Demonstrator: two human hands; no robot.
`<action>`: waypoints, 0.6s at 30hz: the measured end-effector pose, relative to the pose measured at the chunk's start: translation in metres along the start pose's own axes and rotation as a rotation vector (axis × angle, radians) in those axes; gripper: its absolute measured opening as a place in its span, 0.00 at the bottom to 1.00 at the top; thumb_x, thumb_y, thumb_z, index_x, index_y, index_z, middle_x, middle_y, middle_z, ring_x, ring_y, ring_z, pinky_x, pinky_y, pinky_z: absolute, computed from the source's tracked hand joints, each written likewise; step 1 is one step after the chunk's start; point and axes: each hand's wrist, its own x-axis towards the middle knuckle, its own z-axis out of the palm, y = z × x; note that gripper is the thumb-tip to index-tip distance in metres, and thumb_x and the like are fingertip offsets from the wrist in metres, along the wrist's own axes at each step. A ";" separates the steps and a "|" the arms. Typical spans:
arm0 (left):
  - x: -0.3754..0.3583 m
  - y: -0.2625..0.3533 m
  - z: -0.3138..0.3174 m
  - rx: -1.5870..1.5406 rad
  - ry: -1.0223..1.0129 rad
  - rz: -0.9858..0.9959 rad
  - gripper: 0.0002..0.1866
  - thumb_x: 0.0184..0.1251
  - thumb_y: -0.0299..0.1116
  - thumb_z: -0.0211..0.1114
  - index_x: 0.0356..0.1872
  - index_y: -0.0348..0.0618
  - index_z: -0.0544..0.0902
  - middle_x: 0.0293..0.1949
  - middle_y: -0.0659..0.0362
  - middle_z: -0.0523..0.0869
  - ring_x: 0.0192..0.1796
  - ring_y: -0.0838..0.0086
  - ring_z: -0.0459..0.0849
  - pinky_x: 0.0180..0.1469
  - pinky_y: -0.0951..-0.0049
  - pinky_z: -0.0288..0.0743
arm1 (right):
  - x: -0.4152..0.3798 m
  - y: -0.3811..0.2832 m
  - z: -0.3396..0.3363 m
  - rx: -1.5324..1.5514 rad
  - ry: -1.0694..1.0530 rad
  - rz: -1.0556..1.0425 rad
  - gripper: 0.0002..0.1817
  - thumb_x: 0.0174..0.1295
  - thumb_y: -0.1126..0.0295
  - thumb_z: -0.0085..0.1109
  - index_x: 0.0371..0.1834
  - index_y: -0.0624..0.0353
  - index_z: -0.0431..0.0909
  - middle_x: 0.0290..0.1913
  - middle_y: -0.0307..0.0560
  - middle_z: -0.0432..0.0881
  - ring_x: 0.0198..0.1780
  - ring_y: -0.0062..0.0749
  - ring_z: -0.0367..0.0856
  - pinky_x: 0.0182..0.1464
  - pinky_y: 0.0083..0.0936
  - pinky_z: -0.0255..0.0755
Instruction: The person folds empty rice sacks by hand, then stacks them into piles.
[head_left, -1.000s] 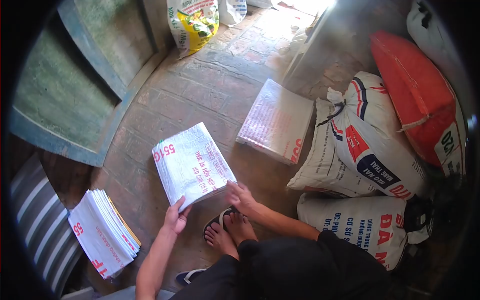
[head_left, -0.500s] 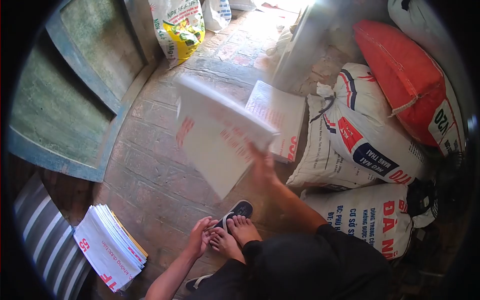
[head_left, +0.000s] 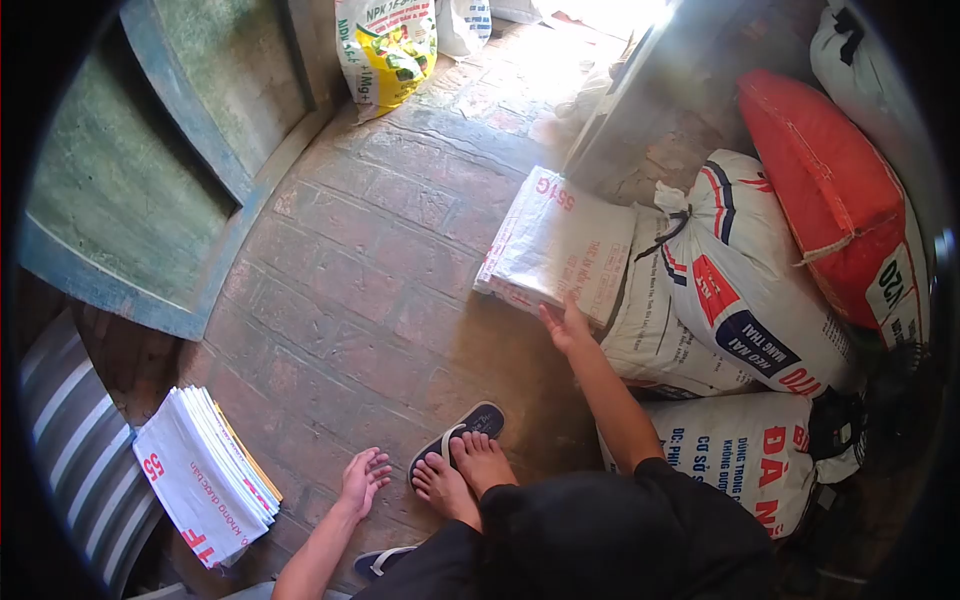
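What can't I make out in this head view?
In the head view:
Bag with yellow print: top cut off by the upper edge.
Lower sandal: partly hidden by dark trouser leg.
Floor at the top: washed out by glare.
Folded sacks by the right hand: layers too thin to count.

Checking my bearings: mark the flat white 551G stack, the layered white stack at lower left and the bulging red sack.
Flat white 551G stack (head_left: 560,245), head view: top face.
Layered white stack (head_left: 200,475), head view: broad outer face.
Bulging red sack (head_left: 832,185), head view: middle of its red side.
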 end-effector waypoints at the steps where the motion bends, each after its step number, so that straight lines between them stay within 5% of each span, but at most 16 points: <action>1: -0.001 0.000 -0.001 0.018 0.003 0.009 0.19 0.73 0.45 0.61 0.58 0.48 0.76 0.51 0.58 0.84 0.48 0.68 0.83 0.47 0.65 0.78 | 0.000 0.000 -0.001 0.000 -0.025 0.008 0.22 0.74 0.61 0.58 0.63 0.61 0.67 0.55 0.55 0.77 0.52 0.46 0.82 0.52 0.39 0.87; 12: -0.001 0.006 -0.028 0.124 0.069 0.177 0.18 0.76 0.45 0.58 0.59 0.48 0.77 0.49 0.59 0.85 0.44 0.75 0.84 0.44 0.72 0.78 | 0.027 -0.002 -0.020 0.055 -0.127 0.061 0.18 0.72 0.68 0.60 0.59 0.65 0.70 0.49 0.55 0.79 0.50 0.42 0.82 0.58 0.36 0.84; 14: -0.009 0.018 -0.028 0.141 0.081 0.187 0.18 0.77 0.46 0.58 0.59 0.47 0.78 0.50 0.60 0.86 0.44 0.77 0.84 0.42 0.74 0.77 | 0.059 -0.008 -0.042 -0.027 -0.349 0.132 0.12 0.74 0.72 0.56 0.53 0.71 0.75 0.50 0.56 0.82 0.52 0.36 0.83 0.61 0.28 0.81; 16: -0.010 0.023 -0.035 0.122 0.076 0.326 0.17 0.77 0.43 0.59 0.59 0.46 0.78 0.48 0.59 0.86 0.39 0.79 0.83 0.36 0.77 0.77 | 0.092 -0.010 -0.055 -0.084 -0.494 0.128 0.11 0.74 0.72 0.54 0.49 0.72 0.77 0.46 0.57 0.84 0.51 0.40 0.84 0.65 0.31 0.80; 18: -0.024 0.042 -0.038 0.176 0.146 0.534 0.15 0.77 0.41 0.60 0.55 0.44 0.81 0.43 0.59 0.87 0.35 0.80 0.83 0.34 0.78 0.76 | 0.101 -0.008 -0.051 -0.057 -0.398 0.187 0.17 0.76 0.66 0.53 0.56 0.73 0.75 0.50 0.57 0.84 0.53 0.40 0.84 0.64 0.30 0.81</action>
